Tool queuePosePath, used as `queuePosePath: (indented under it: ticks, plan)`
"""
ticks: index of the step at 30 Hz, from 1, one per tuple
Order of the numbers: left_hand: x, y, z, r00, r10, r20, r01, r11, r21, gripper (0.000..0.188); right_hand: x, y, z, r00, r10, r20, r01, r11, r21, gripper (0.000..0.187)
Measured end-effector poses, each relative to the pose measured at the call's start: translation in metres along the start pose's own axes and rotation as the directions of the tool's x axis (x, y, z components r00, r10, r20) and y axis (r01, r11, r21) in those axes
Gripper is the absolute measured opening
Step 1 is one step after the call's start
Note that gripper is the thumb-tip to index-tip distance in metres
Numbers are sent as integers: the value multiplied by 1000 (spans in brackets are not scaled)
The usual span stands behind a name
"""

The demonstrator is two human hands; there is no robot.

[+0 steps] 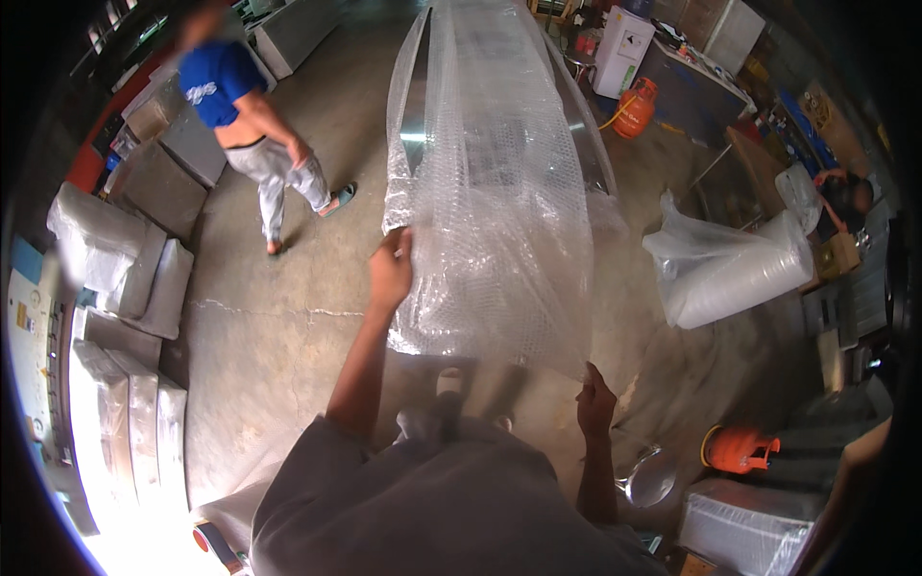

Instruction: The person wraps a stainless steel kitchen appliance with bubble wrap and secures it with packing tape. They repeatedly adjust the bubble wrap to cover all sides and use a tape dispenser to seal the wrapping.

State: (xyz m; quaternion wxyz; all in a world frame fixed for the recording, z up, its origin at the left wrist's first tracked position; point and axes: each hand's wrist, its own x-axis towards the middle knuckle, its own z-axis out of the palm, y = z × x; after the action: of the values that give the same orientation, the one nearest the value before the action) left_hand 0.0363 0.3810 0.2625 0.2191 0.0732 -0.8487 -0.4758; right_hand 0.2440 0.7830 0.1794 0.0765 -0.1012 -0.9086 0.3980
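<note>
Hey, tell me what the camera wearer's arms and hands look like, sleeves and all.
The left hand and right hand are bare, with no gloves visible. Both forearms are uncovered below loose, short sleeves of a grey shirt.

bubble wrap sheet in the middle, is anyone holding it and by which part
Yes, the bubble wrap sheet is held: the left hand grips its left edge, and the right hand appears to pinch its near right corner.
</note>
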Motion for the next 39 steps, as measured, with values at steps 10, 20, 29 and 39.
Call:
queuePosePath:
  ticks: [10,20,29,39]
  plan:
    - [29,-9,55,961,-235,-144,189,942,-276,37,82,-61,-36,1000,21,-2,-21,967,-252,33]
    - [60,40,6,977,-151,-148,93,935,-343,36,229,-190,126,851,-508,-130,442,828,-345,21]
    - [92,26,-40,966,-103,-239,46,971,-235,35,234,-193,114,766,-638,-86,563,728,-390,21]
    - [80,78,-21,960,-142,239,259,769,-584,28,233,-231,84,869,-480,-124,477,877,-55,16]
